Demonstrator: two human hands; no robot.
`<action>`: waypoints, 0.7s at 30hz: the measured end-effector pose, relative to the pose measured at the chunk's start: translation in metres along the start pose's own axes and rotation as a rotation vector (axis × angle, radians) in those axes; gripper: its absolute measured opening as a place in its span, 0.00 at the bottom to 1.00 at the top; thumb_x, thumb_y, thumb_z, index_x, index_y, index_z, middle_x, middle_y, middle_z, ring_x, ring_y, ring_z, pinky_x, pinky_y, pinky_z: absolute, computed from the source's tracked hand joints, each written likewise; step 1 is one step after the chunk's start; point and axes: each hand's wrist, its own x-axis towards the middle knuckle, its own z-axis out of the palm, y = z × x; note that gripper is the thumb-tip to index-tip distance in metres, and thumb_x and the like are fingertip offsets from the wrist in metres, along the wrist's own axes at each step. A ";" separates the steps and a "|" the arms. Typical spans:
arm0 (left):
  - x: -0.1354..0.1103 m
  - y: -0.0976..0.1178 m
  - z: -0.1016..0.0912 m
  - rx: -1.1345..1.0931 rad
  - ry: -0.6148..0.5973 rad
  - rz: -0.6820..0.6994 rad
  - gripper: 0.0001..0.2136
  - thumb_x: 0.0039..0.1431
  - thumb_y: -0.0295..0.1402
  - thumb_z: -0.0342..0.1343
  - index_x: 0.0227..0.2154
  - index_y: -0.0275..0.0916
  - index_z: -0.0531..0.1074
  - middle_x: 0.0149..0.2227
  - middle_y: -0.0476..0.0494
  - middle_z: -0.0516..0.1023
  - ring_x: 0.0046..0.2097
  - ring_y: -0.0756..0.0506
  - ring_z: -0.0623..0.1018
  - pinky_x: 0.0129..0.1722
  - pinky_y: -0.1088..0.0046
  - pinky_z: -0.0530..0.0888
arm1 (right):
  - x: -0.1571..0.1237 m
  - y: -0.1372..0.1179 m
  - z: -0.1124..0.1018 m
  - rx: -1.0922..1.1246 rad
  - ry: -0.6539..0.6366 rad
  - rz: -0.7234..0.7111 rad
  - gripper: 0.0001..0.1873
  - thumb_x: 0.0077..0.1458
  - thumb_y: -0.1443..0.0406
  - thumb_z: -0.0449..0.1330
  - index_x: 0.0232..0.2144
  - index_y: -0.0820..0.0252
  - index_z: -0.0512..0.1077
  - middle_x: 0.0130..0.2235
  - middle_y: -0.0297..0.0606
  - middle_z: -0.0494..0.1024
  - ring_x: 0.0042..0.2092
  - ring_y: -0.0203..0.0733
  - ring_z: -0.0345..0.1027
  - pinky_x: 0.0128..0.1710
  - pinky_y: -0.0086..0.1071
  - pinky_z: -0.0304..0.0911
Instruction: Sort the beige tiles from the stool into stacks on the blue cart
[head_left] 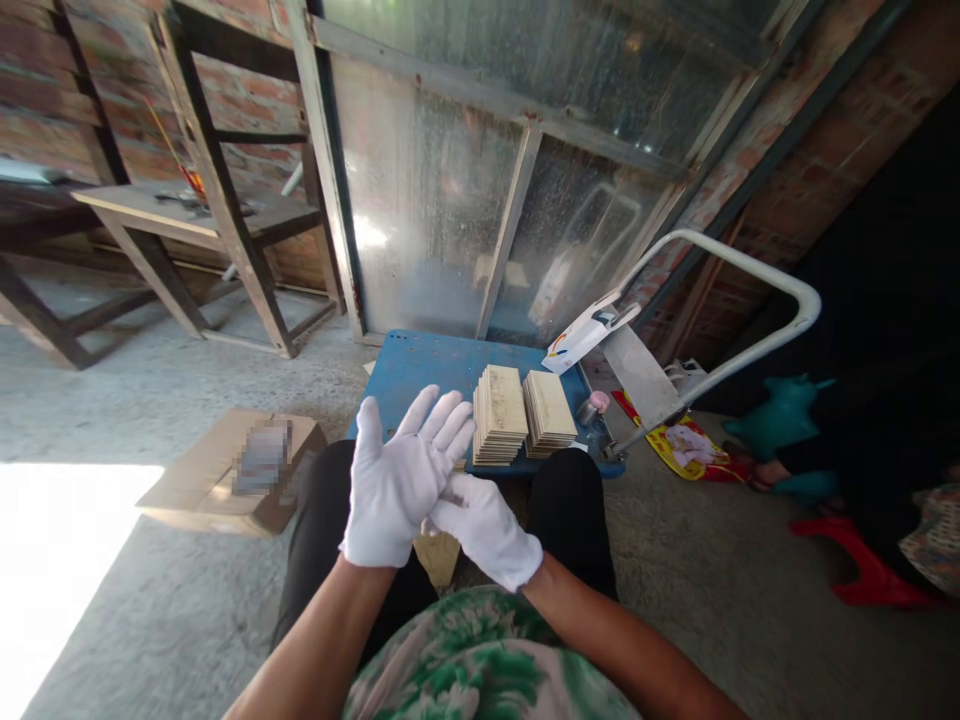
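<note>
White-gloved left hand (397, 480), fingers (439, 425) spread wide; right hand (484, 530) against its heel, both empty, near stacked tiles (501, 415) on a blue surface (420, 365).

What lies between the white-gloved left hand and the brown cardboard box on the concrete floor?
In the head view, the person's black trouser leg lies between the white-gloved left hand and the brown cardboard box.
</note>
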 end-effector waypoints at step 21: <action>0.035 0.006 -0.040 0.366 0.192 0.027 0.23 0.61 0.49 0.50 0.51 0.36 0.69 0.49 0.36 0.74 0.50 0.41 0.76 0.54 0.61 0.70 | 0.023 -0.007 -0.053 -0.640 -0.296 0.174 0.27 0.59 0.47 0.52 0.48 0.58 0.74 0.50 0.45 0.76 0.52 0.50 0.69 0.52 0.39 0.60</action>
